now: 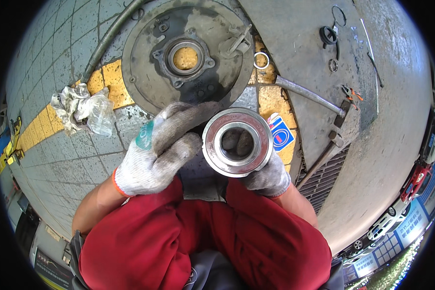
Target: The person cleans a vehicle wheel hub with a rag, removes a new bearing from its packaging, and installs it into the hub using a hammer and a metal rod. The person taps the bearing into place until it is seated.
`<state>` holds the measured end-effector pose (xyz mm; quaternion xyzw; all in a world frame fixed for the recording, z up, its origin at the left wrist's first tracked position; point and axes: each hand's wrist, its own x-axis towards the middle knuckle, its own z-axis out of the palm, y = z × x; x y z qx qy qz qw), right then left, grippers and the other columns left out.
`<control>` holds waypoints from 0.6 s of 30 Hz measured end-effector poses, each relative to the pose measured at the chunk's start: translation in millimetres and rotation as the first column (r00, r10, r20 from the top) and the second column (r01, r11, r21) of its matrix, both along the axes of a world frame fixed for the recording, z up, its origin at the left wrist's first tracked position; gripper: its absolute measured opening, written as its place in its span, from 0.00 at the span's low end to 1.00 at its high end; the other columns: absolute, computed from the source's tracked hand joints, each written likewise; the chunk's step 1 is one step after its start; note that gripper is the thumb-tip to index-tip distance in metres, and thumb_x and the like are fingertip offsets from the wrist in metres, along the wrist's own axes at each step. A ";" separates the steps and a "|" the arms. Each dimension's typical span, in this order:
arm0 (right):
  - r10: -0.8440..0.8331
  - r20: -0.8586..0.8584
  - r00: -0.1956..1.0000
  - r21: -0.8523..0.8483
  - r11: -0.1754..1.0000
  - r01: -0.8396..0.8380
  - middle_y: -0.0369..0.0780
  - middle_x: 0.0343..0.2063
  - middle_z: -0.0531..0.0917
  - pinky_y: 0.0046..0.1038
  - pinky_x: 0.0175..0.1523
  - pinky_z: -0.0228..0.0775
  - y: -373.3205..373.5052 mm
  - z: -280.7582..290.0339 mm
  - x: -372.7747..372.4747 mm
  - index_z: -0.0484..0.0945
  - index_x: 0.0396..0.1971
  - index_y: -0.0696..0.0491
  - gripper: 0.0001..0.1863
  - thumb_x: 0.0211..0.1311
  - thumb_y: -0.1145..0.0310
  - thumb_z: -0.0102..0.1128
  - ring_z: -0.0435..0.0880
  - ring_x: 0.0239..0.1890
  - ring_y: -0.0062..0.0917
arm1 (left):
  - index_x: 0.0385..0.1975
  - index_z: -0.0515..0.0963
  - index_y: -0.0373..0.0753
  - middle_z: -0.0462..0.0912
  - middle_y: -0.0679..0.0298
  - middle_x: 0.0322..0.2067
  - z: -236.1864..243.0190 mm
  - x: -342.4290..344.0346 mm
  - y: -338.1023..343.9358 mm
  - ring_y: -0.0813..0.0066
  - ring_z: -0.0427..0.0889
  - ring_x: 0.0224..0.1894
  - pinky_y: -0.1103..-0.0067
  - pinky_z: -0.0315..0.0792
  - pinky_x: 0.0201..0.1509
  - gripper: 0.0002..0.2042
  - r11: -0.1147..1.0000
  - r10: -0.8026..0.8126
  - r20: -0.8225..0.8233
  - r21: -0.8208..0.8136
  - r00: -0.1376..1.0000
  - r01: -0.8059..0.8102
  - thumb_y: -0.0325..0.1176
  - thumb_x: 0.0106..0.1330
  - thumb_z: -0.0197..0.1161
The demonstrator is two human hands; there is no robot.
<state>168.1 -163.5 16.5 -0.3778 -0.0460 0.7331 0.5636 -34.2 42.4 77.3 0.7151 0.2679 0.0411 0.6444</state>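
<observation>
My right hand [269,176], in a soiled white knit glove, grips a round bearing [213,145] from behind and below. The bearing has a shiny metal rim and a reddish-brown seal, and its face is turned up toward me. Through its bore, dark gloved fingertips show. Just left of it is my left hand [162,150], in a similar glove with a green patch. Its fingers are stretched out and apart, holding nothing, with the tips close to the bearing's edge. Beyond both hands lies a large greasy metal disc [142,58] with a bolted hub [201,49] at its centre.
A blue-and-white box [281,135] and a pale ring [261,61] lie to the right. Farther right are two hammers [311,95] [319,164], orange-handled pliers [354,93] and black rings [327,35]. Crumpled plastic [84,110] and a long bar [105,42] lie left.
</observation>
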 end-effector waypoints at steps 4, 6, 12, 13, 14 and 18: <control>-0.005 0.000 1.000 -0.009 1.000 0.005 0.39 0.73 0.78 0.37 0.80 0.66 -5.2 -10.1 -2.6 0.63 0.82 0.57 0.65 0.42 0.66 0.94 0.76 0.74 0.28 | 0.73 0.75 0.29 0.82 0.45 0.61 -2.4 -1.3 -0.9 0.47 0.82 0.63 0.62 0.74 0.70 0.26 0.999 -0.003 0.032 0.042 0.999 0.001 0.33 0.78 0.59; -0.018 -0.016 1.000 -0.010 1.000 0.018 0.39 0.72 0.79 0.37 0.80 0.66 -5.7 -14.3 -4.9 0.64 0.81 0.57 0.64 0.41 0.65 0.95 0.77 0.73 0.28 | 0.73 0.75 0.29 0.82 0.45 0.61 -4.6 -2.4 -1.9 0.47 0.83 0.62 0.62 0.74 0.70 0.26 0.997 -0.002 0.069 0.083 0.998 -0.004 0.33 0.78 0.59; -0.006 -0.028 1.000 -0.069 0.998 0.004 0.39 0.72 0.79 0.37 0.79 0.66 -4.1 -8.1 -1.4 0.65 0.80 0.58 0.64 0.40 0.65 0.95 0.78 0.73 0.29 | 0.73 0.74 0.25 0.82 0.48 0.58 -4.6 0.5 -1.2 0.56 0.85 0.57 0.66 0.76 0.63 0.30 0.998 0.002 0.054 0.067 0.999 -0.005 0.44 0.80 0.57; -0.019 -0.032 0.999 -0.081 0.997 0.016 0.39 0.72 0.79 0.37 0.79 0.66 -6.3 -9.1 -2.3 0.65 0.80 0.58 0.64 0.40 0.66 0.95 0.78 0.73 0.29 | 0.73 0.74 0.27 0.82 0.47 0.58 -3.7 1.0 -0.4 0.54 0.84 0.58 0.65 0.76 0.64 0.28 0.998 -0.006 0.049 0.068 0.999 0.002 0.39 0.79 0.58; -0.032 -0.034 0.999 -0.093 0.995 0.029 0.40 0.72 0.79 0.37 0.79 0.66 -8.6 -9.8 -3.0 0.65 0.80 0.58 0.64 0.40 0.66 0.95 0.77 0.73 0.29 | 0.73 0.75 0.29 0.83 0.47 0.58 -1.5 1.9 1.3 0.52 0.84 0.58 0.65 0.76 0.66 0.26 0.998 -0.013 0.045 0.068 0.999 0.010 0.35 0.78 0.58; -0.075 -0.088 0.993 -0.048 0.996 0.071 0.40 0.72 0.79 0.38 0.79 0.67 -7.8 -11.8 -5.8 0.65 0.80 0.58 0.62 0.42 0.69 0.93 0.78 0.73 0.29 | 0.74 0.74 0.32 0.82 0.47 0.59 -3.0 -0.7 1.0 0.53 0.85 0.58 0.64 0.77 0.67 0.26 0.989 -0.043 0.060 0.142 0.997 0.034 0.30 0.77 0.60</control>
